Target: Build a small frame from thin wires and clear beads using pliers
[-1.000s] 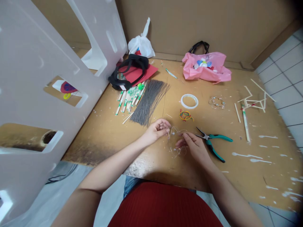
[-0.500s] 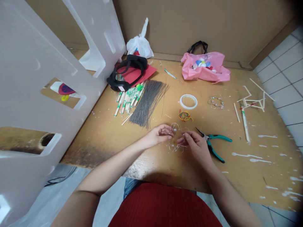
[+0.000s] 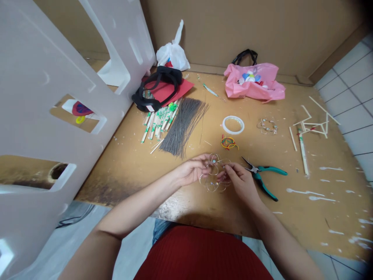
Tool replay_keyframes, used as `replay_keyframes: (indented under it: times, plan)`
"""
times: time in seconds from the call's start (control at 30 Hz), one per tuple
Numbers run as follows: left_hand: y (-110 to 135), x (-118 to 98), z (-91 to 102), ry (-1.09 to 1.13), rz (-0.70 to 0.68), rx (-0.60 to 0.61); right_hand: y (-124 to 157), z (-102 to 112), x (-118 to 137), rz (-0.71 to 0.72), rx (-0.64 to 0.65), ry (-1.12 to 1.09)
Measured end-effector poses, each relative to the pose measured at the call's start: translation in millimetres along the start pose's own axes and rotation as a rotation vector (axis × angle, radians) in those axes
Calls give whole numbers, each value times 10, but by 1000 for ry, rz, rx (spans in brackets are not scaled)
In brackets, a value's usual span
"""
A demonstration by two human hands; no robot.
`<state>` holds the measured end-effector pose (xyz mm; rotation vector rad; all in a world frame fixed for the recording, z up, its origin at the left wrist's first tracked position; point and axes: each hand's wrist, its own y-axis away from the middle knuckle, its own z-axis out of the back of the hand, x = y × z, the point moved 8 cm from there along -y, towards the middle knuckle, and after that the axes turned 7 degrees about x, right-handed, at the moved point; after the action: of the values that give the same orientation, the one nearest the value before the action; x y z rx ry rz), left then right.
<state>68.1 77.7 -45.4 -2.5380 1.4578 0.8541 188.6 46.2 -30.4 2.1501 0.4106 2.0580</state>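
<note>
Pinching the right side of a beaded wire loop (image 3: 217, 171) between thumb and forefinger of the right hand (image 3: 238, 177); curling the left hand (image 3: 192, 172) at the opposite edge, though hard to tell whether gripping or merely steadying. Holding it over the near part of the desk (image 3: 180, 202), just left of the pliers (image 3: 255, 170). Possibly kinking under uneven pulling, or shedding beads (image 3: 214, 161) through any end left loose; likely to snag, too, with such springy-looking strands crossing. Hair-thin, shiny wire bent into rounded, petal-like curves; small roundish beads, pale blue among them; smooth teal handles (image 3: 274, 170) on the pliers.
</note>
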Motion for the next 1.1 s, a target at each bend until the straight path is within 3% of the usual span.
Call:
replay_keyframes:
  times: [0.1,0.23,0.33,0.43,0.53,0.63,0.77,0.9,1.0,1.1]
  plan:
    - [-7,-1,27,-73,-24,19,-7,-54,-31,-24,59,-88]
    - [-9,-30,79,-290,-103,-53,-19,-104,-80,-77,117,-254]
    - [73,-203,39,-700,-291,-195,-31,-56,-74,-76,58,-314]
    - [222,-372,-208,-1295,-515,-292,-40,-23,-63,-76,18,-337]
    - [274,-341,-425,-1741,-567,-259,-42,-24,-80,-96,13,-329]
    - [268,-299,-473,-1949,-533,-258,-35,-34,-101,-103,15,-310]
    - [253,-291,-451,-2014,-503,-288,-29,-60,-88,-82,41,-282]
    - [270,-313,-436,-1909,-505,-290,-41,-51,-87,-78,34,-251]
    - [294,-357,-419,-1700,-527,-285,-51,-31,-79,-53,19,-198]
    - [287,-426,-257,-1239,-495,-317,-44,4,-32,7,-13,-127]
